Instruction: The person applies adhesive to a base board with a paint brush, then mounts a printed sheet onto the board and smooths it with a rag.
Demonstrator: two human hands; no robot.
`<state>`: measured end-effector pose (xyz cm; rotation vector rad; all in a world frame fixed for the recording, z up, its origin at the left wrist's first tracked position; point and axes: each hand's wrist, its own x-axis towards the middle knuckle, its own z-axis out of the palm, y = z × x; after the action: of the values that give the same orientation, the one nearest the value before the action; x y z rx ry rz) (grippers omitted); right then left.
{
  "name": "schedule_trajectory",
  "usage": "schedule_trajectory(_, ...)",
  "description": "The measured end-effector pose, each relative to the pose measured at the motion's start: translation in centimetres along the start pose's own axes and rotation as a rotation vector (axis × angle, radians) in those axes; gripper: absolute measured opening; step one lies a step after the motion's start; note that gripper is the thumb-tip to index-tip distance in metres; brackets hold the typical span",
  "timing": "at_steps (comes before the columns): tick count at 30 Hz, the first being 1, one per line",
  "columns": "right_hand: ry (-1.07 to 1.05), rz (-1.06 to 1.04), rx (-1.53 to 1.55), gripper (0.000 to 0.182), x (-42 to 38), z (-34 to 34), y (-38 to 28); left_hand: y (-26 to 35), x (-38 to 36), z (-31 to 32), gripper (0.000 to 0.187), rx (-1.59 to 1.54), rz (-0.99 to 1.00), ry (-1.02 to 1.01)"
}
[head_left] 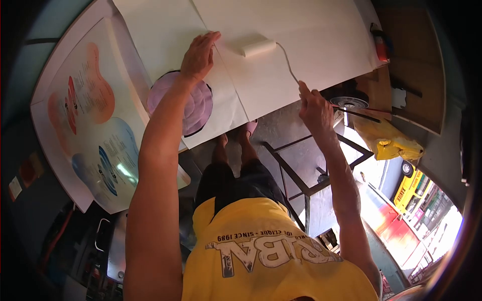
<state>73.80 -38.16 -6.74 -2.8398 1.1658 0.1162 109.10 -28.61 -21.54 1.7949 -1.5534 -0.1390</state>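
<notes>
In the head view, my right hand (pixel 316 108) is closed around the handle end of a paint roller. The bent metal rod runs from my fist to the roller's pale sleeve (pixel 258 48), which lies on a large white sheet (pixel 301 30). My left hand (pixel 201 55) rests flat on the white surface with its fingers stretched out, beside a seam line between two sheets. It holds nothing that I can see. Partly hidden under my left forearm is a round purple pad (pixel 198 108) with a dark edge.
A printed panel (pixel 90 110) with red and blue shapes leans to the left. A red and black tool (pixel 381 47) lies at the table's right end. Below stand a fan (pixel 350 102), a dark metal frame (pixel 306 188) and a yellow bag (pixel 394 143). A yellow vehicle (pixel 405 188) shows outside.
</notes>
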Motion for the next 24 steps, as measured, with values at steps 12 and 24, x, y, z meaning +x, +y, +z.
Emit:
schedule_trajectory(12, -0.146, 0.113, 0.102, 0.049, -18.5, -3.8, 2.6, -0.5, 0.2, 0.5, 0.061, 0.051, 0.055, 0.038)
schedule_trajectory(24, -0.035, 0.058, 0.097, 0.045, 1.0, -2.1, -7.1, -0.4, 0.0, -0.3, 0.065, -0.072, -0.142, -0.095)
